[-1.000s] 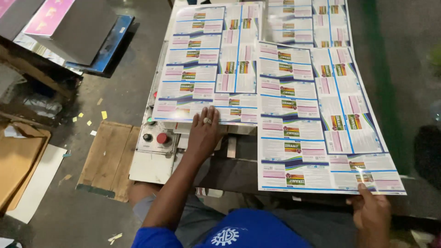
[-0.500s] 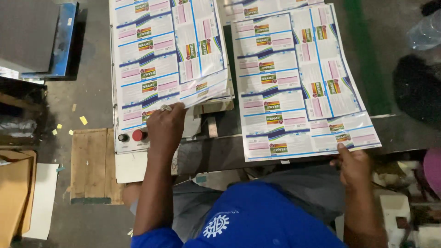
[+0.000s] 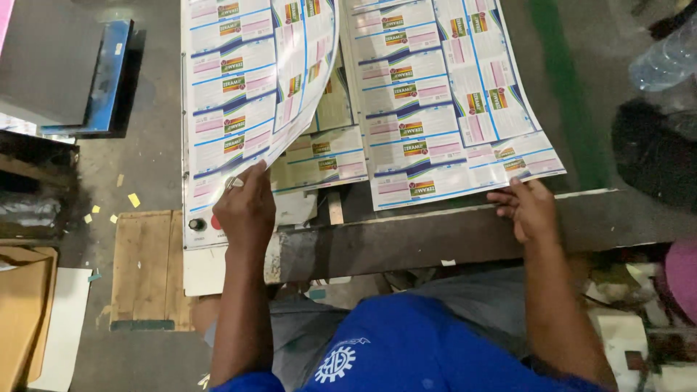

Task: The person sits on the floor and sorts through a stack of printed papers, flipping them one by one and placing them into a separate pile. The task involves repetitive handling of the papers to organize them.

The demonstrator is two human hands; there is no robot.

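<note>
Printed sheet (image 3: 247,94) above left hand (image 3: 247,207)

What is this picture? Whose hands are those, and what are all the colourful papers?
The picture comes from a camera worn on a person's head, so you look straight down at their own arms and blue shirt. No robot here, only two bare hands.

In front of them is a worn work bench. On it lie big printed sheets, each covered with many small colourful labels in rows.

The left hand grips the edge of the left sheets, which curl upward as they are lifted. More sheets lie underneath. The right hand rests its fingers on the near corner of the right sheets, which lie flat.

On the floor to the left there is a wooden board.
</note>
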